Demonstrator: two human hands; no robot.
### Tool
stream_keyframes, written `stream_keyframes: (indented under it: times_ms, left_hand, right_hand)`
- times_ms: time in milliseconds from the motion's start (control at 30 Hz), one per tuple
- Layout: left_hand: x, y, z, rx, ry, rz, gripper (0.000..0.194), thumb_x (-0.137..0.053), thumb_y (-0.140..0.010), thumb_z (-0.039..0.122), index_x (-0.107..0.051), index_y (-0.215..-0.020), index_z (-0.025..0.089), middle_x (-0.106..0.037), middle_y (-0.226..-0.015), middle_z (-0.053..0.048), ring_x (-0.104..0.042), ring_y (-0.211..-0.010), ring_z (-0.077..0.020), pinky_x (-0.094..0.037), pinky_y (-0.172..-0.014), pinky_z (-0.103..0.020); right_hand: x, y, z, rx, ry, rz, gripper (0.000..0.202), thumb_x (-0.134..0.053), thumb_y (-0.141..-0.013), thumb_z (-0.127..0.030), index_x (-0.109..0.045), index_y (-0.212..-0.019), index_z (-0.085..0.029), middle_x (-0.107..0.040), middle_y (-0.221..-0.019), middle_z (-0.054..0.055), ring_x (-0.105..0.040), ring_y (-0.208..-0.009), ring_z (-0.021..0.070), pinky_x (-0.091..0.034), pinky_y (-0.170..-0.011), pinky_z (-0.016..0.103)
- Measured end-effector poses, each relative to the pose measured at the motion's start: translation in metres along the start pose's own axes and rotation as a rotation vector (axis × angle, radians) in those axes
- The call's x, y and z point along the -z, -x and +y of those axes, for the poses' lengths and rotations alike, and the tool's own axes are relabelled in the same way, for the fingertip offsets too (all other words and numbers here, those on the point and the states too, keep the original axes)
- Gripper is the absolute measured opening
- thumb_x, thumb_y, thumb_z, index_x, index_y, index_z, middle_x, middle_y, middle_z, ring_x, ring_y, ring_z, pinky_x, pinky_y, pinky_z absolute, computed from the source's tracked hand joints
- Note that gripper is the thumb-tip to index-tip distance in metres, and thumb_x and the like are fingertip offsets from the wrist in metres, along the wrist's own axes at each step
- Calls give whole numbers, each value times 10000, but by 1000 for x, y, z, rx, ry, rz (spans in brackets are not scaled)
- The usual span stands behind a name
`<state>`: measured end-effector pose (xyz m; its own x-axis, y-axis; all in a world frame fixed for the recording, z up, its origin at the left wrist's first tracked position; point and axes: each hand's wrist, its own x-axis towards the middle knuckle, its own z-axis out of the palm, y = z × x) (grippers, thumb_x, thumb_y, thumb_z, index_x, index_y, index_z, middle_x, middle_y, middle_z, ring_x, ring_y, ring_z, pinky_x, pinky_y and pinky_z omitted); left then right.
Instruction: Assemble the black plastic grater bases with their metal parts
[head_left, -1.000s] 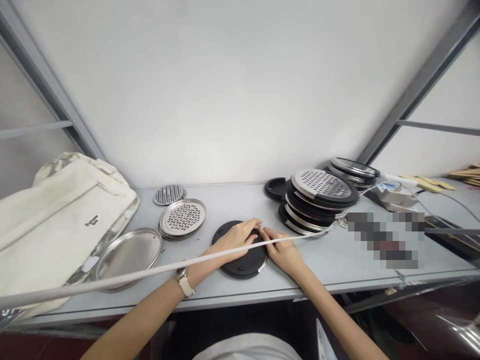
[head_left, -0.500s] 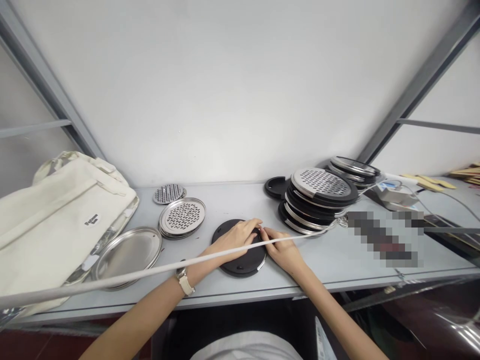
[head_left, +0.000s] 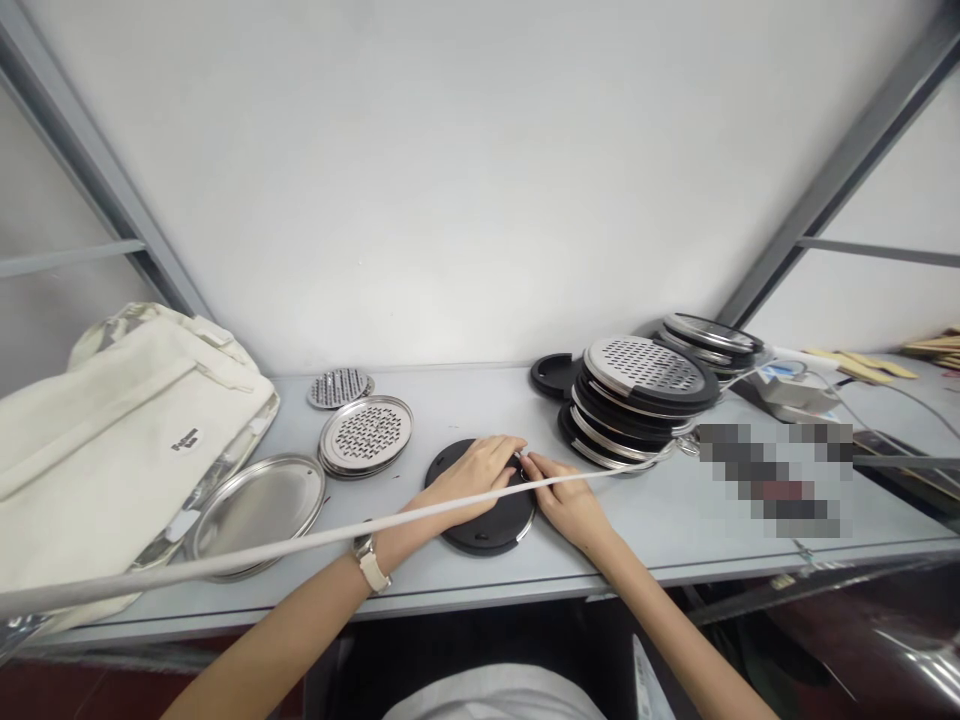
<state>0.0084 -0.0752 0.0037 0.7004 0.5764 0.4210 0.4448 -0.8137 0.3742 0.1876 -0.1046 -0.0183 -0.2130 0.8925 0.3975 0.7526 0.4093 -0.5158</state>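
A black disc (head_left: 499, 525) lies flat on the grey surface (head_left: 457, 400), near the front edge. The left hand (head_left: 471, 476) rests across its top, thumb apart from the fingers, which reach toward the right side of the rim. The right hand (head_left: 568, 503) meets them there, its fingers bunched close together — I cannot tell whether either hand's fingers are clamped on anything. A white cord (head_left: 360, 530) passes in front of both hands. To the left are a pile of metal graters (head_left: 367, 436), a plain metal plate (head_left: 259, 515) and a cream bag (head_left: 97, 450); a tall stack of graters and black rings (head_left: 626, 412) stands to the right.
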Motion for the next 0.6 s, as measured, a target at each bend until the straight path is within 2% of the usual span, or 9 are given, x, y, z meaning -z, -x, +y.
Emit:
stream_keyframes:
  times_ms: [233, 367, 600]
  left_hand:
    - [7, -4, 9, 17, 10, 0, 348, -387, -914, 161, -397, -1259, 205, -536, -1197, -90, -516, -1111, -212, -424, -974, -400]
    - [7, -3, 9, 22, -2, -4, 337, -386, -915, 164, -406, -1249, 200, -548, -1181, -89, -518, -1106, -212, -424, -968, -392]
    - [6, -3, 8, 15, -40, -14, 343, -379, -914, 159, -405, -1254, 194, -543, -1216, -95, -505, -1136, -213, -390, -993, -403]
  right_hand:
    - [-1, -1, 0, -5, 20, 6, 304, -322, -944, -285, -577, -806, -194, -629, -680, 55, -566, -619, 185, -413, -607, 283]
    - [-2, -2, 1, -24, 10, -9, 302, -324, -945, -297, -598, -879, -190, -664, -756, 64, -604, -687, 194, -437, -661, 291]
    - [-1, -2, 1, -63, 3, -21, 332, -319, -951, -329, -616, -888, -197, -662, -765, 61, -592, -705, 201, -438, -671, 302]
